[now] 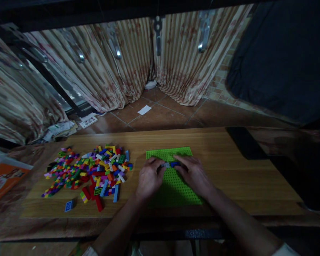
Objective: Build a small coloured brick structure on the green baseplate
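Note:
Both hands are over a bright green studded baseplate (173, 188) on the wooden board. My left hand (150, 176) has its thumb and fingers closed on a small grey-blue brick (165, 165) above the plate's upper part. Facing it, my right hand (193, 174) pinches a dark blue brick (175, 164) between thumb and forefinger. The two bricks are end to end, touching or almost so. Whether either is pressed onto the studs I cannot tell. My fingers hide part of both bricks.
A large heap of mixed toy bricks (104, 170) spreads over the board's left side. A lone blue brick (68, 206) lies near the front edge. At the right is a flat black object (245, 142). An orange and white bag (5, 177) is at far left.

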Tool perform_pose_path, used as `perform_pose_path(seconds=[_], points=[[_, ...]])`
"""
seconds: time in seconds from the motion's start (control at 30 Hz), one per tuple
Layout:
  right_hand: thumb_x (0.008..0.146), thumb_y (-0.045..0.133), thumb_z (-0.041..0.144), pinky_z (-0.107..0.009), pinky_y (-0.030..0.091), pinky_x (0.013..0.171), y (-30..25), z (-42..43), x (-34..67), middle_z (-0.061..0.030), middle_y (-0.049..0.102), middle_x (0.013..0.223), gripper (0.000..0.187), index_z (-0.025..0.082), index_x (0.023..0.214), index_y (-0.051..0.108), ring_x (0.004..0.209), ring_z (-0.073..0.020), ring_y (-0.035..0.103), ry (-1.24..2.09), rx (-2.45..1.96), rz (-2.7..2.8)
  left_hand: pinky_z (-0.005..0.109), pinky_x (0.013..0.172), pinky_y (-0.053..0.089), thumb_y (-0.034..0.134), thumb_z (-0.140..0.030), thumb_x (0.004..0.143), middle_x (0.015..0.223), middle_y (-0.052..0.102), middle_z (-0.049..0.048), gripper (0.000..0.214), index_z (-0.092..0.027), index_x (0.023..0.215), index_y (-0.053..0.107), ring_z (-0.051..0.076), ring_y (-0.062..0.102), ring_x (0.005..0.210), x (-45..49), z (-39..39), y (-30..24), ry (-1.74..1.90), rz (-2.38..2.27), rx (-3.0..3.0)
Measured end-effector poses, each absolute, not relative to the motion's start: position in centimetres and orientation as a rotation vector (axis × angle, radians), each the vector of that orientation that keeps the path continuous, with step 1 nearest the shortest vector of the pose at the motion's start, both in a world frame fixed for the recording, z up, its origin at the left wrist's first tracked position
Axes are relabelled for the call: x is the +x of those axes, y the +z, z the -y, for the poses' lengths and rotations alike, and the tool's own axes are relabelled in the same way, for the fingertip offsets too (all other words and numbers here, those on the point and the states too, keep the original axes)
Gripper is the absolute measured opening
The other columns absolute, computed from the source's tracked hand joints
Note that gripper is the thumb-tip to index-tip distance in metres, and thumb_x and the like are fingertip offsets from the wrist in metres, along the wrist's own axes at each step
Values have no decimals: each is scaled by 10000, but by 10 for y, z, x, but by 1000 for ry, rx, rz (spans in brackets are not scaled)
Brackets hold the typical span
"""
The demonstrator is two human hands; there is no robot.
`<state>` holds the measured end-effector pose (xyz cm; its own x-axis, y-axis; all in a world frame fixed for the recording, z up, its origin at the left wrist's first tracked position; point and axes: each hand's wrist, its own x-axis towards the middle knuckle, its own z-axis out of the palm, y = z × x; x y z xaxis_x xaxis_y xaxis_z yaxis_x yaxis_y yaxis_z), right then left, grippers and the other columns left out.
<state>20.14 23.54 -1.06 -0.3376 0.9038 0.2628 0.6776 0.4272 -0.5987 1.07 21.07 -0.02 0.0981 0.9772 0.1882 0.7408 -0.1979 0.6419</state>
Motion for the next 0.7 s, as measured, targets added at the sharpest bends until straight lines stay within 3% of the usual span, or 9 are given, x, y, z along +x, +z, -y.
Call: perform_pose_path(seconds=[0.13,0.33,0.57,0.7], points=[[896,518,269,-361,484,785,-3,-239,200,-33,696,783,366,182,1245,588,749,-195,622,729,-1427,1909,308,853,482,569,-189,867,971,646,13,157,-233,984,664,167,594,950,13,-213,-1,810,-1684,2011],[905,486,300,-346,484,854,-2,-240,197,-70,715,1034,276,208,1079,679,928,-203,657,732,-1415,1808,302,850,482,568,-197,868,950,645,11,156,-246,962,682,164,593,935,16,-214,1,791,-1679,2051],[838,600,451,-404,447,881,-5,-239,183,-70,686,967,305,224,1015,701,940,-238,619,574,-1530,1862,284,818,487,564,-186,861,917,653,21,169,-237,941,704,158,595,907,17,-213,5,759,-1680,2047],[785,665,446,-444,399,897,-8,-236,173,-58,669,950,292,239,985,711,965,-264,585,459,-1644,1882,279,823,480,566,-167,854,874,651,17,174,-231,921,713,153,596,891,18,-214,5,774,-1663,2034]])
